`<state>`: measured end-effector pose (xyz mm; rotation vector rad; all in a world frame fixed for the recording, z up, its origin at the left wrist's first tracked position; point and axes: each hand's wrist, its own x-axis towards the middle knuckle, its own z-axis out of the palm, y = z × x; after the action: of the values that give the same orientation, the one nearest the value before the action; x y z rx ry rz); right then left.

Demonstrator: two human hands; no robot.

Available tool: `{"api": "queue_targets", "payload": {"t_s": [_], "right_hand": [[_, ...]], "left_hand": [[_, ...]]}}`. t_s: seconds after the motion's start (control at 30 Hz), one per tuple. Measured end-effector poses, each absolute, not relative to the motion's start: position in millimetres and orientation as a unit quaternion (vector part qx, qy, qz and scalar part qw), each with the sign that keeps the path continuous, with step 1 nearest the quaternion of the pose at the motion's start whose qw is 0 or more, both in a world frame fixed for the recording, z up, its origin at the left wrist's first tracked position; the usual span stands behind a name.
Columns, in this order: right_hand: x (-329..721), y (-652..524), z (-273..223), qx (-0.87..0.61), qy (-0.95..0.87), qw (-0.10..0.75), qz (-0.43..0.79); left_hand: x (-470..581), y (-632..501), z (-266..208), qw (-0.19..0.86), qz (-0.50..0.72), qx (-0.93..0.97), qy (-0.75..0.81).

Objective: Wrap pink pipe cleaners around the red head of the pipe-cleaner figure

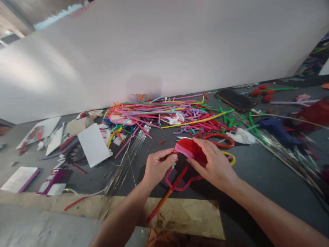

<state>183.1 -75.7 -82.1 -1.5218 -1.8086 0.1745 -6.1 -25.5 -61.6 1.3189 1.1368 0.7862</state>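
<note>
Red and pink curved soft-looking piece [190, 148] is up between two bare hands, over the dark grey flat surface [89, 179]. The left hand [159, 164] has its grip closed in a pinch at the piece's left end. The right hand [216, 161] has its grip on the other side — thumb below, fingers on top. Under the hands are a wavy pink fuzzy strip [183, 188] and a straight red and orange fuzzy stick [168, 193] that cross; I can't tell if they join the piece. Red-handled scissors [229, 138] lie just behind — near a big heap of colourful fuzzy sticks [154, 111].
</note>
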Motion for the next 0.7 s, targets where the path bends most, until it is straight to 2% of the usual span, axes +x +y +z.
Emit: {"api": "queue_targets", "payload": {"t_s": [0.2, 0.33, 0.53, 0.7], "right_hand": [[182.2, -75.7, -82.8, -0.592, -0.709, 0.377, 0.067], [182.7, -75.2, -82.5, -0.584, -0.717, 0.375, 0.066], [182.8, -80.7, -73.4, -0.543, -0.715, 0.44, -0.014], [173.6, -84.1, -70.3, -0.522, -0.742, 0.418, -0.052]], "left_hand": [[-6.1, -23.7, -60.0, 0.587, 0.343, 0.578, 0.452], [-3.6, -23.7, -63.9, 0.634, 0.349, 0.512, 0.463], [1.1, -22.3, -60.5, 0.688, 0.409, 0.38, 0.463], [8.2, -30.7, -57.4, 0.751, 0.409, 0.3, 0.422]]}}
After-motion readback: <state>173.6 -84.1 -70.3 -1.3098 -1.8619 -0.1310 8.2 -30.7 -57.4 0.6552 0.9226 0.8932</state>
